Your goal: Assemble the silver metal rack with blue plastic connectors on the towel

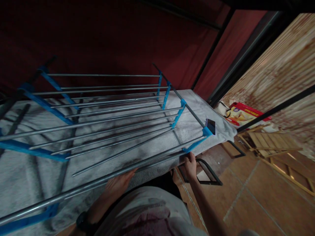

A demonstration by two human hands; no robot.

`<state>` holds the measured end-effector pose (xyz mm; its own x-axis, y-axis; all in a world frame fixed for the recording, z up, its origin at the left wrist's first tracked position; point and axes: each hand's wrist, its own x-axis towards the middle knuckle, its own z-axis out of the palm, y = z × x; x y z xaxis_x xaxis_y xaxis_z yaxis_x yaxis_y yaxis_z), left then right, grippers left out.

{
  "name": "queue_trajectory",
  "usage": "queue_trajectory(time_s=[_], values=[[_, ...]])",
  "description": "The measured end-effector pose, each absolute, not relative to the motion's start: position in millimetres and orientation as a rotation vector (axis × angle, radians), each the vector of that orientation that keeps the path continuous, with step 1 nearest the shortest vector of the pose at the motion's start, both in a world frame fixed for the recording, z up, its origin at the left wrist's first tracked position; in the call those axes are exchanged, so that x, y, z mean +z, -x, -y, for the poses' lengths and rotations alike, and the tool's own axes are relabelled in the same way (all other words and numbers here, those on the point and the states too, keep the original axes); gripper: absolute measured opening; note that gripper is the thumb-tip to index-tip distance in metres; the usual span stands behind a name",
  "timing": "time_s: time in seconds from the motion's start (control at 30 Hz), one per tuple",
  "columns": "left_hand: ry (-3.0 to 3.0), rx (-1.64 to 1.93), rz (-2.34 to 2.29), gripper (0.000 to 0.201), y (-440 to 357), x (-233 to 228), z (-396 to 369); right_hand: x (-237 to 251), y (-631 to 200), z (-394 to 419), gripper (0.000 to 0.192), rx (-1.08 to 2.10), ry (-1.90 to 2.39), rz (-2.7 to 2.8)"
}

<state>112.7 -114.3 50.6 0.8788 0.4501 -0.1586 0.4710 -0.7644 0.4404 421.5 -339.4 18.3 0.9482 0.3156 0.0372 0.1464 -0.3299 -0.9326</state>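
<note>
A rack of long steel rods point(115, 114) with blue plastic side brackets point(179, 113) lies across a bed covered with a grey-white blanket point(27, 170). My left hand point(119, 183) reaches under the nearest rods, fingers spread, touching the front rod from below. My right hand point(190, 165) grips the near rod end just below the blue corner bracket point(205, 132). A black watch point(82, 221) sits on my left wrist.
A dark phone point(211, 126) lies on the blanket's right corner. Red fabric walls point(110, 36) rise behind the bed. On the tiled floor point(256, 196) at right lie a folded wooden frame point(273, 142), a red box point(242, 113) and a black metal frame point(209, 172).
</note>
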Motion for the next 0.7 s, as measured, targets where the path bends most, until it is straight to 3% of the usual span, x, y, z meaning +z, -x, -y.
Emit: queue_trajectory(time_s=[0.33,0.57,0.7], values=[[-2.575,-0.083,-0.761,0.043,-113,53,129,15,-421,345,0.034,0.14,1.984,0.374],[-2.588,-0.034,-0.753,0.039,-120,86,140,-8,-418,355,0.046,0.216,1.723,0.34],[-2.628,0.023,-0.707,0.035,-119,101,147,-10,-403,360,0.04,0.128,1.748,0.428]])
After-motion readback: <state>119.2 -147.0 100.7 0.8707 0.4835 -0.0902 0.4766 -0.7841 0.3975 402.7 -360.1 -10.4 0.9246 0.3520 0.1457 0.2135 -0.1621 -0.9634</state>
